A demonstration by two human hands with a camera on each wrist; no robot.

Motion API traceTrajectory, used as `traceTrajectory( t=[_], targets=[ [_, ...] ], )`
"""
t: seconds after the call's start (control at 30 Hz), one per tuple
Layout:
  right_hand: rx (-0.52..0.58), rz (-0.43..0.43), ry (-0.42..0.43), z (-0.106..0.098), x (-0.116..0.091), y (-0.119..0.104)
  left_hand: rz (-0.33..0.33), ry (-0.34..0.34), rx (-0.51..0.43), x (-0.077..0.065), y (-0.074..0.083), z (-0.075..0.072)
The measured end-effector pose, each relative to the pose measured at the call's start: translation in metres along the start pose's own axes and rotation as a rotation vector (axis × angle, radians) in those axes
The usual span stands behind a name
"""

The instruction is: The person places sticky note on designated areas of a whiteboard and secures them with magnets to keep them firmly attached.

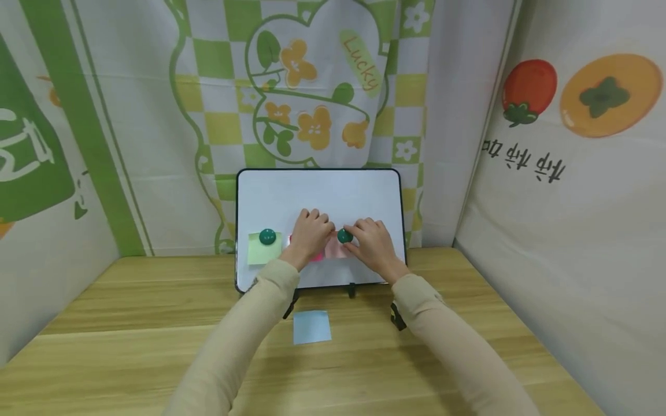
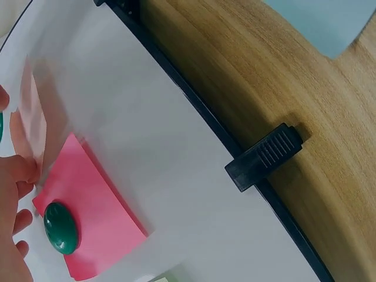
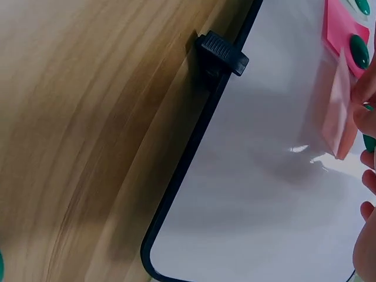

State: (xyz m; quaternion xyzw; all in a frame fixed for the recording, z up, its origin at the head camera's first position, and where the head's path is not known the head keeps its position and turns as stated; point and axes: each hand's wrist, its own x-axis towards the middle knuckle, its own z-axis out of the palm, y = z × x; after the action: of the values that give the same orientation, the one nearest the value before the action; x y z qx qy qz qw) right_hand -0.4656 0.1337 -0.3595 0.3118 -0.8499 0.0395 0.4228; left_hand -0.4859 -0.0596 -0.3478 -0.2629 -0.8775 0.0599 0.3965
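Note:
A whiteboard (image 1: 270,196) with a black frame stands propped at the back of the table. My left hand (image 1: 311,234) pinches the edge of a pale pink sticky note (image 1: 335,248) against the board. Between thumb and fingers, my right hand (image 1: 374,242) holds a round green magnet (image 1: 344,236) over that note. In the left wrist view, the pale note stands partly out from the surface. Beside it, a bright pink note (image 2: 97,217) sits under another green magnet (image 2: 60,228); my left hand covers much of this note in the head view.
A light green note (image 1: 264,253) is at the board's left under its own green magnet (image 1: 267,236). On the wooden table (image 1: 156,323) lies a blue sticky note (image 1: 312,327). Black clips (image 2: 264,157) grip the board's lower edge. A green item (image 3: 1,267) barely shows on the table.

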Motion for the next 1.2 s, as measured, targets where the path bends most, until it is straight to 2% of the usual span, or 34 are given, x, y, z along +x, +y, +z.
traceTrajectory(
  t=[0.23,0.5,0.6,0.8,1.07,1.2],
  targets=[
    [-0.012,0.018,0.007,0.01,0.007,-0.003,-0.014,-0.021,0.013,-0.002,-0.003,0.0],
    [0.013,0.053,-0.069,0.018,0.009,-0.006,-0.023,-0.061,0.011,-0.002,-0.004,-0.002],
    [0.018,0.062,-0.067,0.02,0.01,-0.007,-0.023,-0.064,0.022,-0.003,-0.004,-0.002],
    [0.019,0.084,-0.054,0.023,0.011,-0.009,-0.028,-0.047,0.046,-0.003,-0.005,-0.001],
    [-0.025,0.105,-0.075,0.024,0.01,-0.009,-0.02,-0.002,0.034,-0.006,-0.003,-0.002],
    [0.002,0.108,-0.1,0.022,0.01,-0.009,-0.013,0.011,0.035,-0.009,-0.003,-0.002]
  ],
)
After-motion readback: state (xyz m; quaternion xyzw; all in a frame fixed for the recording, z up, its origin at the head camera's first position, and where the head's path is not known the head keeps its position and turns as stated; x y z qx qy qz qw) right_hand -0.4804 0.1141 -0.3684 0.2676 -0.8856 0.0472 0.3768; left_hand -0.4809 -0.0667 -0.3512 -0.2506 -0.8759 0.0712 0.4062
